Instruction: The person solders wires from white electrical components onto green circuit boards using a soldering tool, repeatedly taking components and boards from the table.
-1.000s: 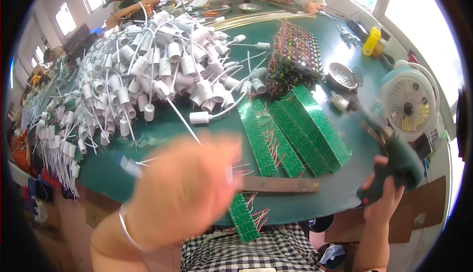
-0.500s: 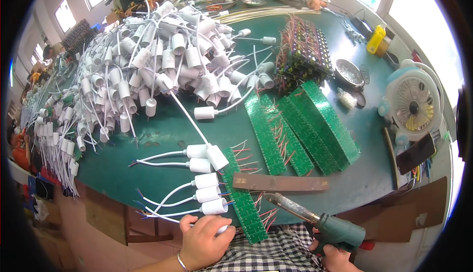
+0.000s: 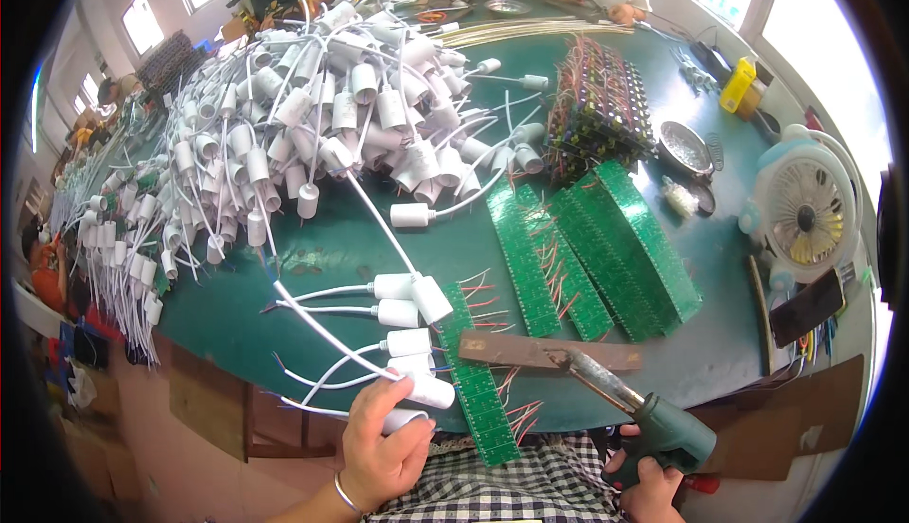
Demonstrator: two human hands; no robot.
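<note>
My left hand (image 3: pixel 382 447) is closed, its fingertips on the neck of a white lamp socket (image 3: pixel 432 390) whose cable runs up and left. Another white socket (image 3: pixel 405 420) shows between thumb and fingers; whether it is gripped too, I cannot tell. Beside them lies a narrow green circuit board (image 3: pixel 479 400) with red and white wires along its right edge. More white sockets (image 3: pixel 396 313) line its left edge. My right hand (image 3: pixel 649 485) is wrapped round the dark green handle of a soldering gun (image 3: pixel 668 440). Its tip is at a brown bar (image 3: pixel 559 351) lying across the board.
A large heap of corded white sockets (image 3: pixel 312 116) fills the table's left. More green boards (image 3: pixel 620 248), a stack of wired boards (image 3: pixel 601 106), a metal dish (image 3: pixel 684 148) and a fan (image 3: pixel 805 215) stand right. Two people work across the table.
My left hand has turned upward, and a corded socket now stands raised at its fingertips over the others. The soldering gun's tip has moved up and right onto the brown bar. The whole view has shifted slightly.
</note>
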